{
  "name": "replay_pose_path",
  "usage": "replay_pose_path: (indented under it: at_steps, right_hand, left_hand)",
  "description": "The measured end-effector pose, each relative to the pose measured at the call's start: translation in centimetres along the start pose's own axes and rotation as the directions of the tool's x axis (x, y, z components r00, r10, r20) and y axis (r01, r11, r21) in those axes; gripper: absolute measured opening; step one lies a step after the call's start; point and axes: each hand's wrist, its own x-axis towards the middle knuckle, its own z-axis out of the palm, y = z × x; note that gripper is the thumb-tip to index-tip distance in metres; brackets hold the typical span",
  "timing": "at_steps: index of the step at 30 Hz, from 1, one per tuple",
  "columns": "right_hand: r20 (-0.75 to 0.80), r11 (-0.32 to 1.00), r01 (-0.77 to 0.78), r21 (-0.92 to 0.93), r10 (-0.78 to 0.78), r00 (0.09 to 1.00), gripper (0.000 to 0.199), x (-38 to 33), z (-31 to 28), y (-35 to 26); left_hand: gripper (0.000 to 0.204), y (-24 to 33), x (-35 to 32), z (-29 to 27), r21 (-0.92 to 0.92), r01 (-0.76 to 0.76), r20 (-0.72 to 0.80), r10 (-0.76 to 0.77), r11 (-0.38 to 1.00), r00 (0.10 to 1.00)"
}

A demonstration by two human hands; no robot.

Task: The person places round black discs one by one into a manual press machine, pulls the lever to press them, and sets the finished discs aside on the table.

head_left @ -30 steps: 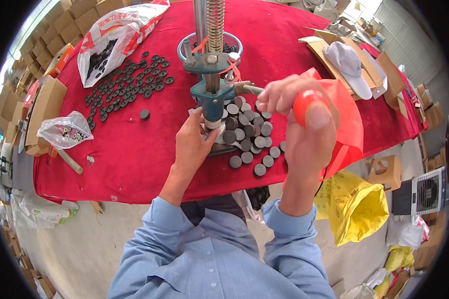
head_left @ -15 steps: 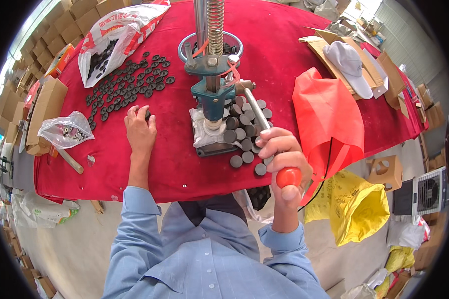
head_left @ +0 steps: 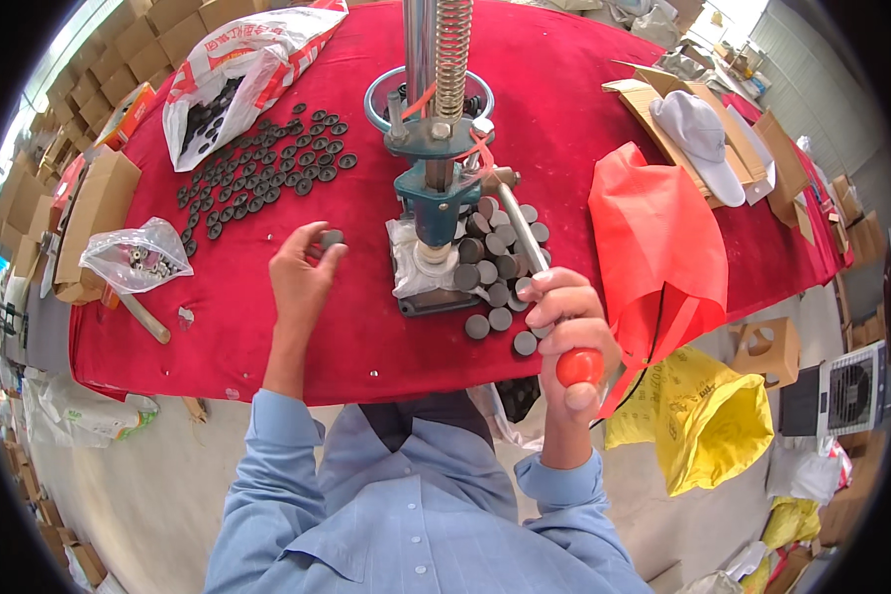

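Note:
A green hand press with a steel column and a spring stands on the red-covered table. My right hand is wrapped round its metal lever, just above the red ball knob. Left of the press, my left hand pinches a small dark round cap between thumb and fingers, above the cloth. Under the press head lies a white cloth pad on the dark base. Grey-topped round pieces are heaped against the press's right side.
Many loose black caps spread left of the press, below a white-and-red bag. A clear bag of small metal parts lies by a cardboard box. A bowl stands behind the press, a red bag at right.
My left hand has moved right, toward the press, with the round cap in its fingers. My right hand stays on the lever. The whole view has shifted slightly.

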Motion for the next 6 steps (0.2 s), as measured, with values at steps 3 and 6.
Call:
replay_pose_path:
  at_steps: [3,6]
  right_hand:
    - [0.036,0.999,-0.032,-0.017,0.033,0.999,0.055,2.5,-0.1,-1.5]
    - [0.097,0.991,-0.132,-0.037,0.135,0.986,0.058,6.3,-0.3,-2.7]
  left_hand:
    - [0.051,4.7,-2.6,0.7,-0.241,-0.026,0.113,0.055,0.970,0.992]
    - [0.059,6.3,-3.6,2.2,-0.264,-0.030,0.193,0.083,0.964,0.978]
